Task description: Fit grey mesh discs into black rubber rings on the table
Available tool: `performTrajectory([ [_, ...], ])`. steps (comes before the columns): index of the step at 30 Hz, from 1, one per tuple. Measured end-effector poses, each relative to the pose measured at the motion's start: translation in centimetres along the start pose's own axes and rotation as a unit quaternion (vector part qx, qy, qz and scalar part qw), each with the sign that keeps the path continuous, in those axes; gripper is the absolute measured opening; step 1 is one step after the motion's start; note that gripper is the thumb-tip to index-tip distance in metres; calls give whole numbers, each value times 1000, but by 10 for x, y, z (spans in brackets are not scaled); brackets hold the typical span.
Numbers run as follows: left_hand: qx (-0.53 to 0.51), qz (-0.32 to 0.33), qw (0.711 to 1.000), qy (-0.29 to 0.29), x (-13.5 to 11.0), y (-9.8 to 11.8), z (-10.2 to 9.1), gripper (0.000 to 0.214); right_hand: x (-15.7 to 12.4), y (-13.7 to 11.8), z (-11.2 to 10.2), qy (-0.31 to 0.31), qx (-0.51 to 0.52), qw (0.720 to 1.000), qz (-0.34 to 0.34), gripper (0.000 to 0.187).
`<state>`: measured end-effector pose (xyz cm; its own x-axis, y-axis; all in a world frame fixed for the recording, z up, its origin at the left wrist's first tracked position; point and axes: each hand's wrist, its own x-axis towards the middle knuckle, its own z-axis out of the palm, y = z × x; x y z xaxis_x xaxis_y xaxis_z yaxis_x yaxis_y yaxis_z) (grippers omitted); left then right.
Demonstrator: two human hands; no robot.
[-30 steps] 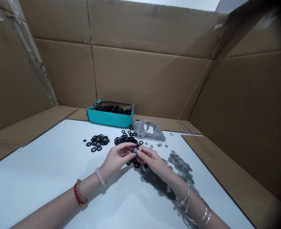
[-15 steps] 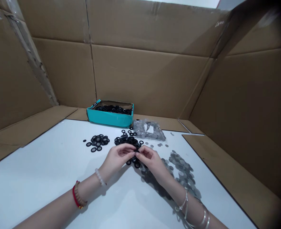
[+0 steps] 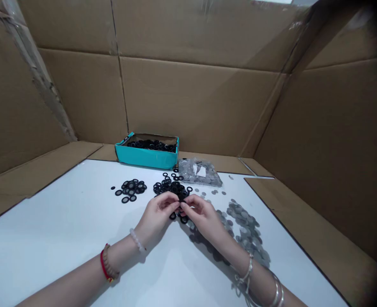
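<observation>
The left hand (image 3: 158,213) and right hand (image 3: 201,216) angle inward, wrists low, their grip pinched narrow on a black ring (image 3: 180,202). A heap of black rings (image 3: 172,188) lies just beyond at 12 o'clock, grey discs (image 3: 243,226) at 3 o'clock, and a teal box (image 3: 146,158) farther off at 11 o'clock.

White board (image 3: 57,226), lying on flattened cardboard (image 3: 79,150). Clock bearings taken from board centre, 12 at far edge.

11 o'clock: small cluster of black rubber washers (image 3: 131,189), a few separate. 12 o'clock: larger, overlapping heap of the same (image 3: 171,187). 1 o'clock, far edge: clear plastic bag (image 3: 199,172) of grey metal discs. 2 to 4 o'clock: loose spread of grey metal discs (image 3: 242,226).
</observation>
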<state>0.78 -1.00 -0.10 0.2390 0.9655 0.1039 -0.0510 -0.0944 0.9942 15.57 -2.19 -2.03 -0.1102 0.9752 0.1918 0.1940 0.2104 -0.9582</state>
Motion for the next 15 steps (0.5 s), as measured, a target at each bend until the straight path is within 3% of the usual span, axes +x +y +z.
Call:
performTrajectory([
  [6,20,7,1000,16,2,0,-3,11,0,-1,0,-3,10,1000,5,20],
  [15,-36,-39,998,-43,2,1,-6,22,5,-11,-6,28,122,989,79,22],
])
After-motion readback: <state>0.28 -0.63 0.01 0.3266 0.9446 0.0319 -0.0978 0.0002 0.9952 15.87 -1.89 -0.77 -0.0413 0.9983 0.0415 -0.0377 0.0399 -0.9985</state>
